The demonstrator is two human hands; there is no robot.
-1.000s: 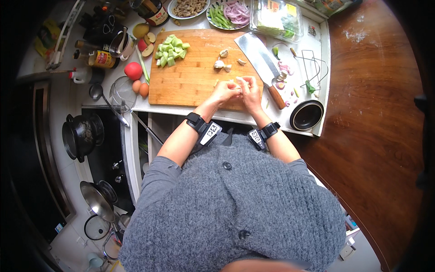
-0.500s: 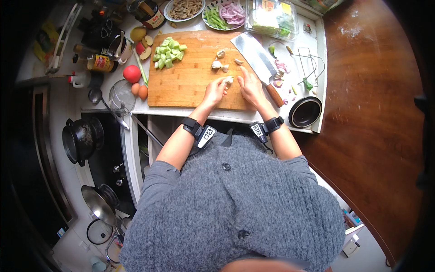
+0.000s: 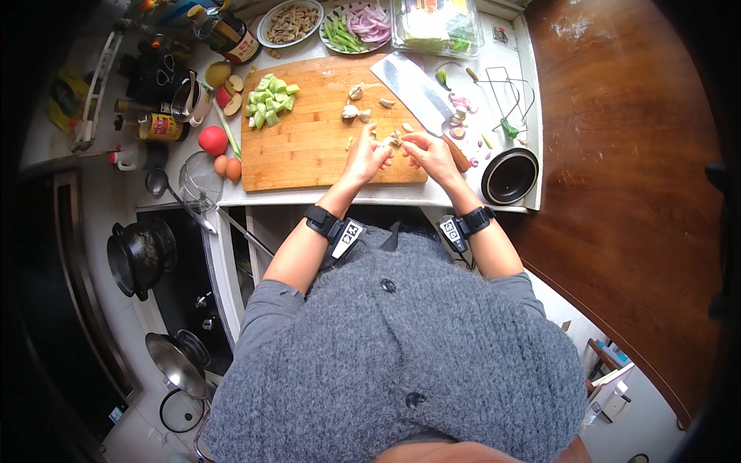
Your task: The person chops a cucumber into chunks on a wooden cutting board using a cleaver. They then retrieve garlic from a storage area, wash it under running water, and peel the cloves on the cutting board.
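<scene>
My left hand (image 3: pixel 367 160) and my right hand (image 3: pixel 433 157) meet over the near right part of the wooden cutting board (image 3: pixel 305 166). Between their fingertips is a small piece of garlic (image 3: pixel 395 140), pinched from both sides; fingers cover part of it. One loose garlic clove (image 3: pixel 407 127) lies just beyond my right fingertips. Farther off are more garlic pieces (image 3: pixel 351 112) and another clove (image 3: pixel 386 102). Pale green chopped chunks (image 3: pixel 270 101) are heaped at the board's far left. A cleaver (image 3: pixel 409 83) rests over the right edge, its wooden handle partly behind my right hand.
Right of the board are a dark round dish (image 3: pixel 510 176), a wire rack (image 3: pixel 505 96) and onion scraps (image 3: pixel 461 102). Behind stand a plate of sliced vegetables (image 3: pixel 356 29), a bowl (image 3: pixel 289 25) and a clear plastic box (image 3: pixel 436 27). Eggs (image 3: pixel 227 167), a tomato (image 3: pixel 213 140) and a strainer (image 3: pixel 201 181) are left.
My right hand has gone from outstretched fingers to a pinch on the garlic that my left hand was holding. A clove now shows beyond my right fingertips. The whole view has shifted slightly.
</scene>
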